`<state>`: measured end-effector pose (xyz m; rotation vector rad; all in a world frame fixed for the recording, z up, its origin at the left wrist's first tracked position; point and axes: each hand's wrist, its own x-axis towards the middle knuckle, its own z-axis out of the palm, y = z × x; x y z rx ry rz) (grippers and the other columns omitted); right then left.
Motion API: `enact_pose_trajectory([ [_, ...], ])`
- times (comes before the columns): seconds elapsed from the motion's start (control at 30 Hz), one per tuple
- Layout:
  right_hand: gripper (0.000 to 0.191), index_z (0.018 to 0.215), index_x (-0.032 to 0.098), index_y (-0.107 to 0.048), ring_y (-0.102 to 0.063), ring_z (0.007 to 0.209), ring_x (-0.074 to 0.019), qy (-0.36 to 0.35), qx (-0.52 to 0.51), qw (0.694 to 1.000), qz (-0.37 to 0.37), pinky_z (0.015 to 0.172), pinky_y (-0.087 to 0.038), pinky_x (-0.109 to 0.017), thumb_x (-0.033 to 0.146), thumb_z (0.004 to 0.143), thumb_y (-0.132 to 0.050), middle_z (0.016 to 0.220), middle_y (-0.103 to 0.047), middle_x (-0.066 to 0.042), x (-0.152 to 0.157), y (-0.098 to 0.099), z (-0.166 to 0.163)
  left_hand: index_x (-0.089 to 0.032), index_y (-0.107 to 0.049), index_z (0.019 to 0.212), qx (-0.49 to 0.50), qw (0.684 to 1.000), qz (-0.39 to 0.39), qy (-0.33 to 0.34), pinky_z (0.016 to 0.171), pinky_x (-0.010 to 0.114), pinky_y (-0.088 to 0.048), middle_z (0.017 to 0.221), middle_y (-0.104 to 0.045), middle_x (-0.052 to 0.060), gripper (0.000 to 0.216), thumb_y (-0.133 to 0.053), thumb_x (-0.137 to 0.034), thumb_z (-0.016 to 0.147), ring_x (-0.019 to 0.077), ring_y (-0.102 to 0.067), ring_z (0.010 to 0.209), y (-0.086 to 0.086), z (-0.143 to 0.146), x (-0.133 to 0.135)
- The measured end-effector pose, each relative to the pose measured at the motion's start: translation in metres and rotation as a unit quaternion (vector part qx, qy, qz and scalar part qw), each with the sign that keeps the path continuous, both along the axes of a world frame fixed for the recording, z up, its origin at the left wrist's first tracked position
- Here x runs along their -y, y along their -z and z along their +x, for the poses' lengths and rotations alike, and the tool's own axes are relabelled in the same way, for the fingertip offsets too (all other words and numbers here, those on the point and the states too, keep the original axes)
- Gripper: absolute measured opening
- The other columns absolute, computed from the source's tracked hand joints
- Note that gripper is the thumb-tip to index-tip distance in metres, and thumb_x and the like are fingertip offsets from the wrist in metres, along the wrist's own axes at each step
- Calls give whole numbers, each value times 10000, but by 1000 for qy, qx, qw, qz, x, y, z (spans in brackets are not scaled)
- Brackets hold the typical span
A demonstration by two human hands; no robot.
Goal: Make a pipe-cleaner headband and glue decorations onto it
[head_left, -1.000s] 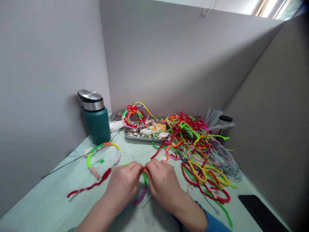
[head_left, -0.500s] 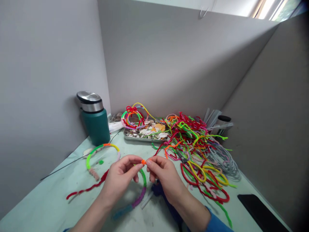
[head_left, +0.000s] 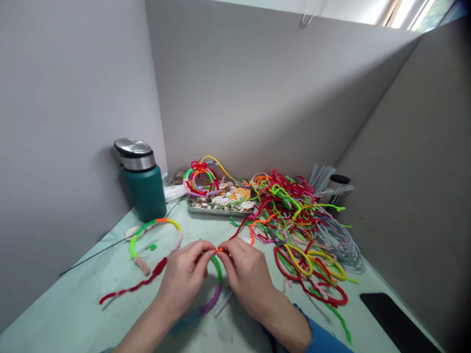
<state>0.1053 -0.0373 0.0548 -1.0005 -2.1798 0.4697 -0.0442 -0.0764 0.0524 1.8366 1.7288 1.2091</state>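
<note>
A small bit of orange pipe cleaner [head_left: 220, 250] is pinched between my two hands, mostly covered by the fingertips. My left hand [head_left: 185, 272] grips it from the left with thumb and forefinger. From the other side, the thumb and forefinger of my right hand [head_left: 247, 274] close on it too. Below the hands, a curved ring of green, purple and blue pipe cleaner [head_left: 212, 299] lies partly hidden behind the left hand. Left of my hands is a multicoloured pipe cleaner loop [head_left: 133, 243], with a dark red pipe cleaner [head_left: 133, 287] in front of it.
A green bottle [head_left: 144, 191] stands at back left, beside a metal tray [head_left: 221, 212] of beads and shells. Heaped pipe cleaners [head_left: 287, 196] spread along the right, with yellow-and-red-handled scissors [head_left: 300, 260] among them. A black phone-like slab [head_left: 395, 318] lies near the right edge.
My right hand has rolled over, its back now facing up more, and its fingers have drawn in on the orange piece. Less of that piece shows. The view has shifted slightly.
</note>
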Motion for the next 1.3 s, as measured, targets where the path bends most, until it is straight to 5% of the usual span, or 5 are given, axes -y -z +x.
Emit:
enact_pose_trajectory([
  [0.27, 143, 841, 165, -590, -562, 718, -180, 6, 113, 993, 34, 627, -348, -278, 183, 878, -453, 792, -624, -66, 1, 3, 2, -188, -657, 840, -231, 972, 40, -1, 616, 277, -437, 784, -697, 76, 270, -391, -141, 848, 211, -649, 692, 15, 2, -1],
  [0.43, 148, 752, 178, -601, -547, 661, -149, 0, -55, 994, -97, 597, -369, -251, 237, 851, -509, 710, -605, -26, -3, -2, 0, -198, -656, 865, -24, 1000, -3, 18, 638, 268, -468, 801, -697, 52, 181, -490, -267, 844, 187, -645, 701, 4, 2, -2],
  [0.6, 211, 707, 163, -585, -444, 421, -72, -30, -281, 881, -380, 416, -305, -200, 364, 769, -599, 610, -556, 32, -6, -8, -5, -195, -598, 1016, 263, 961, -77, 23, 511, 232, -468, 852, -673, 24, 292, -622, -308, 748, 110, -571, 520, -3, 4, -3],
  [0.9, 277, 682, 130, -599, -418, 407, -34, -78, -356, 805, -468, 436, -268, -180, 398, 730, -651, 609, -565, 27, -1, -6, -7, -169, -673, 845, 288, 954, -83, 13, 493, 210, -427, 657, -637, -2, 225, -654, -360, 728, 103, -520, 502, -1, 2, -2],
  [1.3, 175, 821, 156, -606, -577, 732, -166, -38, 41, 996, -73, 641, -375, -256, 209, 890, -455, 777, -634, -54, 0, -10, 3, -184, -639, 764, 85, 996, -27, 16, 549, 226, -404, 626, -585, -10, 197, -526, -328, 836, 122, -526, 544, -4, 1, -2],
])
